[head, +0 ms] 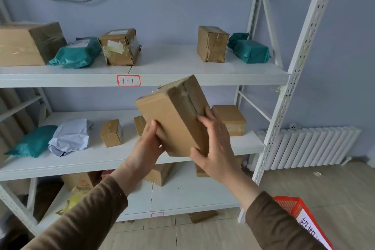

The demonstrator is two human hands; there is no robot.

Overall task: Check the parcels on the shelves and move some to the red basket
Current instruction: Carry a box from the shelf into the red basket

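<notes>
I hold a taped cardboard box tilted in the air in front of the middle shelf. My left hand grips its lower left edge, and my right hand grips its lower right corner. The red basket sits on the floor at the lower right, partly hidden by my right sleeve, with a white printed sign on its side. Other parcels lie on the white shelves: brown boxes and green bags on the top shelf, a green bag, a pale bag and small boxes on the middle one.
A white metal upright frames the rack's right side. A white radiator stands against the wall at right. More boxes and a yellow bag lie on the bottom shelf. A flat cardboard piece lies on the tiled floor.
</notes>
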